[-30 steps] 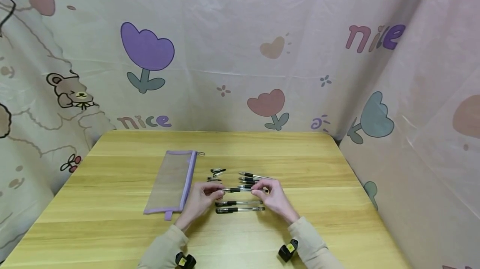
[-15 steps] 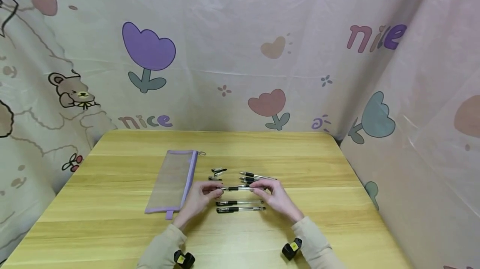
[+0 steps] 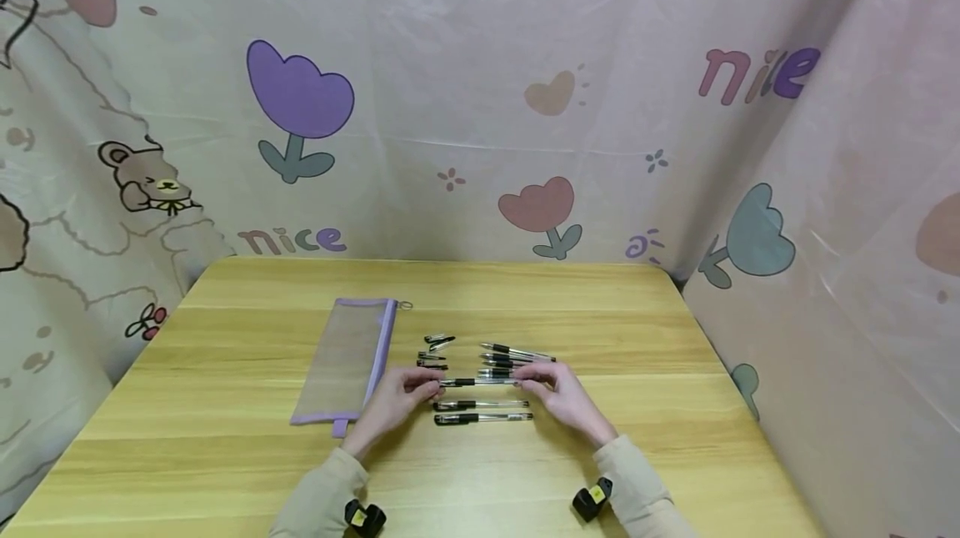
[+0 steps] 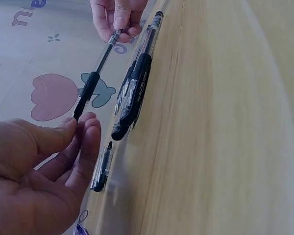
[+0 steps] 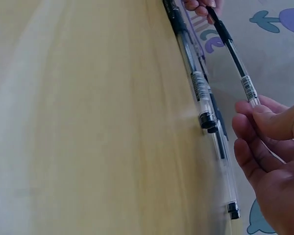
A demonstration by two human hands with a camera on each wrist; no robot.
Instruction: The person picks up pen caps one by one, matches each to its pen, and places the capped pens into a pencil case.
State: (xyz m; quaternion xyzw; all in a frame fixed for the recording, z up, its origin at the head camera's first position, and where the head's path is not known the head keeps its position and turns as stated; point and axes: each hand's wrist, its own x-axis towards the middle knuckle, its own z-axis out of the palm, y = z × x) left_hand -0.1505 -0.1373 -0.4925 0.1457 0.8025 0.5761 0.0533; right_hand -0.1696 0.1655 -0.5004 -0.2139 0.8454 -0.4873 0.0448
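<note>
Between both hands a clear gel pen [image 3: 468, 382] with a black grip lies level, raised over the table. My left hand [image 3: 397, 404] pinches its dark left end between thumb and fingertips. At the other end, past the barcode label, the clear barrel [image 5: 241, 63] is pinched by my right hand [image 3: 566, 400]. Nearer me lie two capped pens, one [image 3: 487, 405] just behind the other [image 3: 480, 419]. Beyond my right fingers, several uncapped pens [image 3: 517, 352] are grouped with tips to the left. Several loose pen caps [image 3: 438, 339] lie beyond my left hand.
A flat mesh zip pouch [image 3: 345, 363] with purple edging lies left of the caps, its lower right corner close to my left wrist. The wooden table [image 3: 600, 304] ends at a printed curtain [image 3: 420, 104] behind and at the sides.
My right hand has shifted slightly right, toward the pen's end. The pen rose a little, then came back down toward me. My left hand keeps its pinch.
</note>
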